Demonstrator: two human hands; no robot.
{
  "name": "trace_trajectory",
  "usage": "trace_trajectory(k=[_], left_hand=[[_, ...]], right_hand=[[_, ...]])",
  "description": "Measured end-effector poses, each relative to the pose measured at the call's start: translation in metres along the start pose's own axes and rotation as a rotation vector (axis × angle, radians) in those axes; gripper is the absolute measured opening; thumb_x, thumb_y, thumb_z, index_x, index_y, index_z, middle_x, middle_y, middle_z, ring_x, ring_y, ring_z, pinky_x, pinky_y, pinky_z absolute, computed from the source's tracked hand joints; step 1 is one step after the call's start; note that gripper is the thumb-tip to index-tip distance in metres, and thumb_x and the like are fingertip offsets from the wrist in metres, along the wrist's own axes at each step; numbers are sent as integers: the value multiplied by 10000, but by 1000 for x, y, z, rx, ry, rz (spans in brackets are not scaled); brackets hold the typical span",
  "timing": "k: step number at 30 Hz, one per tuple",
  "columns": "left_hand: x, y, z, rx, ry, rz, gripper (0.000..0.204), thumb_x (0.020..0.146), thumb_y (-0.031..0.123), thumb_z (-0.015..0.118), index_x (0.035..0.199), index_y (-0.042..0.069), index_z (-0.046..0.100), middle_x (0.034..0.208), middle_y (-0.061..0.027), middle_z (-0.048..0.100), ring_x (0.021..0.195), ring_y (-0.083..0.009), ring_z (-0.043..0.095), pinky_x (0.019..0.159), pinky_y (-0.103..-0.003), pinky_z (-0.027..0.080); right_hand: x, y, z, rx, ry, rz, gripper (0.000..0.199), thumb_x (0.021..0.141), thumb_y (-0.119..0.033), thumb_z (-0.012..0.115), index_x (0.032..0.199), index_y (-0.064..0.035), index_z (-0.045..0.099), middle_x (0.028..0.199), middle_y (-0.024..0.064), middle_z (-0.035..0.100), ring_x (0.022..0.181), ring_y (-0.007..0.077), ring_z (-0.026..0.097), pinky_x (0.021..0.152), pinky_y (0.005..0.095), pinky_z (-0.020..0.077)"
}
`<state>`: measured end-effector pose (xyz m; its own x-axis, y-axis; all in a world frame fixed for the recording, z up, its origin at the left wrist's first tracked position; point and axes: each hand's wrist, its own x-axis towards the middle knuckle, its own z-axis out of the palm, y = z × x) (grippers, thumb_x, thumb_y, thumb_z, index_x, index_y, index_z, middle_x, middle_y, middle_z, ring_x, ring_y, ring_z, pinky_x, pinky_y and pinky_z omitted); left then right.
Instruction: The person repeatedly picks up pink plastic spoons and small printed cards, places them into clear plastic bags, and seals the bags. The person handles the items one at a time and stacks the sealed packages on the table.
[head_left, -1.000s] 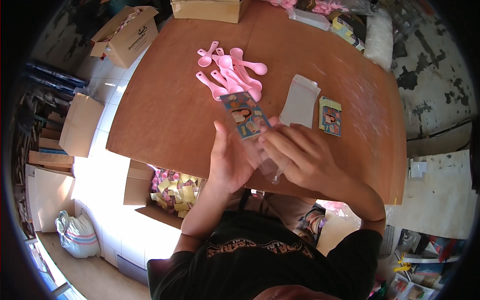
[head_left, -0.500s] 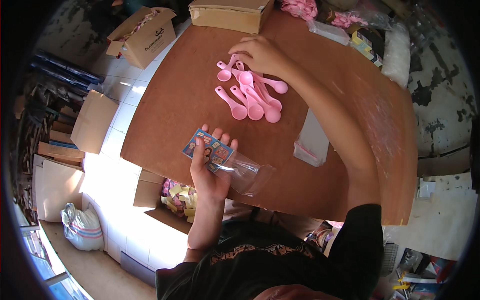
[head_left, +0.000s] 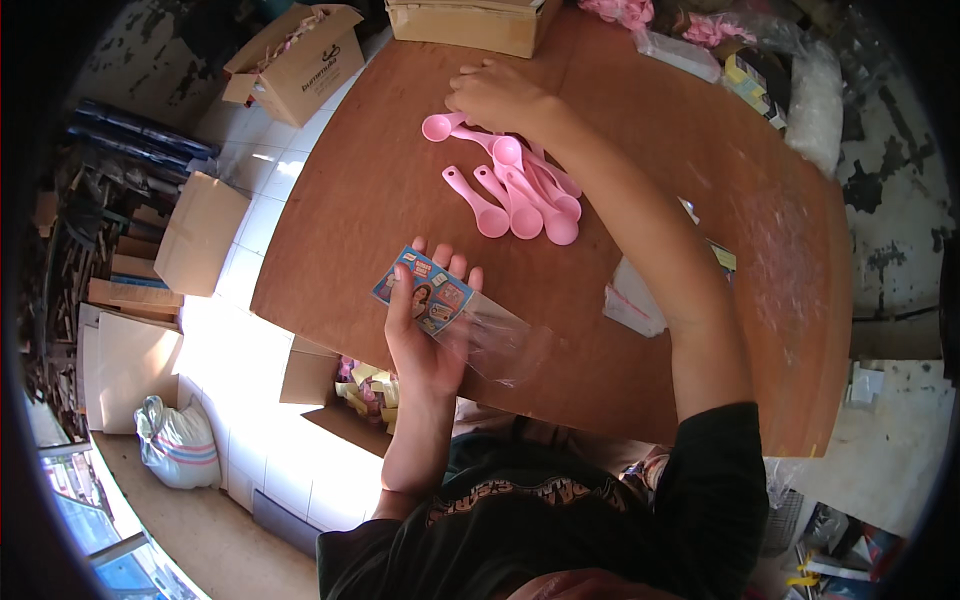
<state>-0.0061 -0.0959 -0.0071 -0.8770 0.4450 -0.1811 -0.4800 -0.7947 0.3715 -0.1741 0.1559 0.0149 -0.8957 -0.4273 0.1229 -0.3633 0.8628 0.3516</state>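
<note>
A blue printed card (head_left: 424, 290) and the clear plastic bag (head_left: 497, 345) attached to it lie across my left hand (head_left: 428, 345), with the thumb pressed over the card. At the far side of the table, my right hand (head_left: 496, 95) is closed with curled fingers on the handle of a pink measuring spoon (head_left: 437, 127); its bowl sticks out to the left, and the fingertips are partly hidden. Just nearer than that hand, several more pink spoons (head_left: 525, 205) overlap in a loose pile on the brown table (head_left: 350, 200). My right forearm passes to the right of the pile.
A stack of clear bags (head_left: 633, 300) lies partly under my right forearm. A cardboard box (head_left: 470, 25) stands on the far edge. Pink items (head_left: 617, 12) and a plastic-wrapped roll (head_left: 815, 120) line the far right. Below the left edge is an open carton (head_left: 345, 425).
My right hand has moved slightly left and away, shifting a pink spoon to the left. The left hand still holds the card and bag. The whole view has shifted slightly.
</note>
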Motion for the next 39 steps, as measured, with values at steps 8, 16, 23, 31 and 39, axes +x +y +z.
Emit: trace_trajectory(k=[8, 16, 23, 31, 39], left_hand=[[9, 0, 6, -347, -141, -205, 454, 967, 311, 540, 1240, -48, 483, 1180, -160, 588, 1087, -256, 598, 989, -428, 474], [-8, -27, 27, -64, -180, 72, 485, 973, 335, 522, 1322, 15, 417, 1273, -167, 521, 1164, -278, 544, 1032, -462, 426], [-24, -51, 34, 162, -387, 134, 567, 979, 370, 492, 1430, 89, 296, 1328, -178, 470, 1231, -298, 495, 1051, -472, 403], [-25, -61, 31, 160, -380, 157, 643, 952, 325, 561, 1454, 70, 251, 1227, -168, 555, 999, -240, 616, 879, -420, 538], [-18, -55, 29, 118, -316, 136, 578, 960, 346, 541, 1426, 89, 315, 1270, -159, 510, 1066, -215, 577, 943, -411, 499]], right_hand=[[-127, -25, -83, 1090, 290, 460, 196, 947, -235, 579, 1022, -56, 545, 840, 45, 638, 654, 110, 603, 544, 256, 493], [-289, -138, -161, 2173, 44, 776, 207, 967, -221, 555, 1051, -32, 533, 1135, 161, 605, 622, 107, 585, 534, 265, 526], [-298, -164, -174, 2288, -94, 992, 271, 960, -245, 571, 1106, -17, 570, 942, 97, 628, 614, 103, 575, 546, 253, 509], [-305, -173, -173, 2166, 84, 980, 250, 963, -232, 559, 1098, -22, 573, 925, 89, 627, 596, 124, 580, 518, 275, 505], [-334, -177, -171, 2181, 149, 1103, 395, 960, -189, 560, 1308, -16, 489, 870, 70, 599, 610, 100, 557, 499, 251, 496]])
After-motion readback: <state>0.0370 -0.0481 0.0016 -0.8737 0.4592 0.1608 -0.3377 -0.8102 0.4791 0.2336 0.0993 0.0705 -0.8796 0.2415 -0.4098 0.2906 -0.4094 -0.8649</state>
